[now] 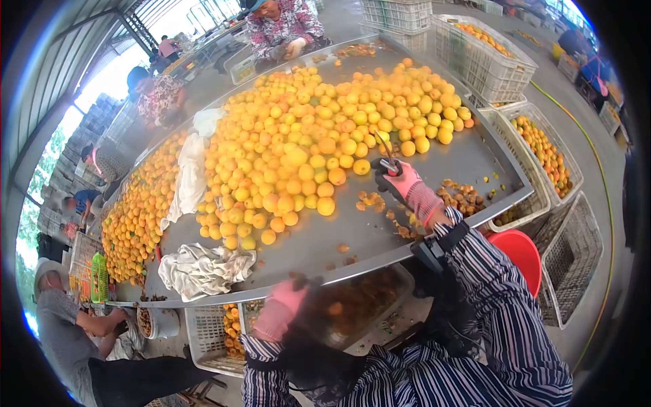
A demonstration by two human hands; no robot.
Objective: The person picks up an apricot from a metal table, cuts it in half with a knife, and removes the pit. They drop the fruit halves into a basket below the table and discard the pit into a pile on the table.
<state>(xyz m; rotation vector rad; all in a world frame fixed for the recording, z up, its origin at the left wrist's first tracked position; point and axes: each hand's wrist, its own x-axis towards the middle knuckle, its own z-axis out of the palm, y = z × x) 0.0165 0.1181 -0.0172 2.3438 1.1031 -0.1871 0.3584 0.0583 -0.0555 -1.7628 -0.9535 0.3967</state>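
Many orange-yellow fruits (291, 136) lie heaped on a grey metal table (319, 244). My right hand (400, 182), in a pink and dark glove, is closed around a small metal tool (389, 165) at the near edge of the heap. Below the table's front edge, my left hand (285, 306), in a similar glove, is over the crates; motion blurs its fingers, and I cannot make out what it holds. Orange scraps (461, 197) lie to the right of my right hand. A crumpled white cloth (203, 271) rests on the table at the left.
Crates of fruit (542, 152) stand at the right, near a red basin (519, 254) and an upright crate (569, 258). Under the table's front edge is another crate (203, 332). A co-worker (281, 30) stands across the table; another person (74, 332) sits at the left.
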